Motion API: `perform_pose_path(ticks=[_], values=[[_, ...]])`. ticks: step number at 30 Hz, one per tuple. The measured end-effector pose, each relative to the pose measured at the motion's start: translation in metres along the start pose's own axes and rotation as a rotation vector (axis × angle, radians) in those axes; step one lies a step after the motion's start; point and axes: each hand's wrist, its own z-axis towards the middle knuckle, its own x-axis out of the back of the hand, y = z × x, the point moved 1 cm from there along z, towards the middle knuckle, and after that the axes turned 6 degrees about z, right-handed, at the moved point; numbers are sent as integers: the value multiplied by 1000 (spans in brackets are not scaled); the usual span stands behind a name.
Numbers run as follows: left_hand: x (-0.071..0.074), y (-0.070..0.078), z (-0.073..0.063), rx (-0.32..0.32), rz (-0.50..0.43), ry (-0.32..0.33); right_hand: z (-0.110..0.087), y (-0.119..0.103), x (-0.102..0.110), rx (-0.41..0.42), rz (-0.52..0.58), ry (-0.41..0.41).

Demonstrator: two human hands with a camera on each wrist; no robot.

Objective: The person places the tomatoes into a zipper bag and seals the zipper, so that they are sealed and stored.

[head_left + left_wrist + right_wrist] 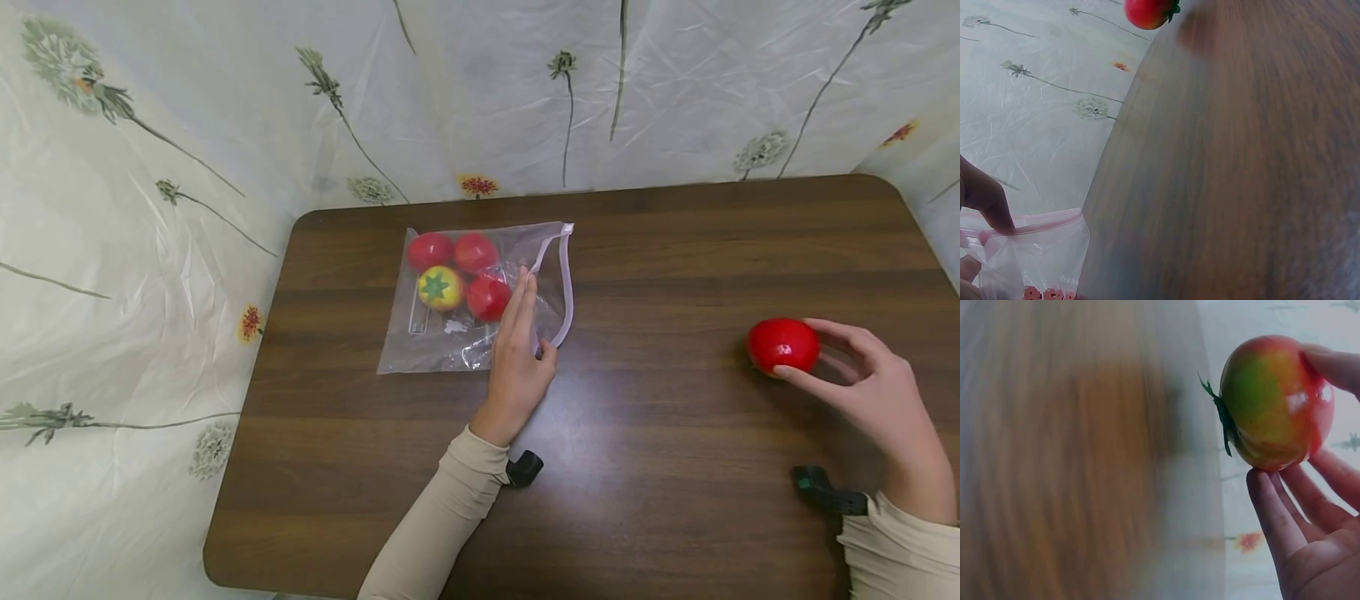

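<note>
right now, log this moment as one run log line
left hand: touching mouth of zip bag | right hand: holding red tomato | bag contents: four tomatoes visible | surface: wood-grain table

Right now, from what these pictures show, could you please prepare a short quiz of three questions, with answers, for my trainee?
1. Which hand's fingers hold a red tomato?
2. True or false: the left hand is away from the clear bag.
3. In the bag, which colour surrounds the green star-shaped top? (A) blue (B) yellow (C) white

Key: 1. The right hand. 2. False: it touches the bag. 3. B.
</note>
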Motion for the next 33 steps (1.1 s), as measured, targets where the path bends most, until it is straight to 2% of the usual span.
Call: perform_pose_path(ticks=[6,21,27,33], values=[[0,-1,0,2,-7,-9,5,-10,-8,10,8,-37],[2,0,2,-7,-20,-4,10,-35,-11,61,-6,-21],[1,-1,1,-8,-25,-5,15,-42,-19,74,16,-54],[1,-1,1,-5,-29,-5,23,-49,-29,123,58,-93]])
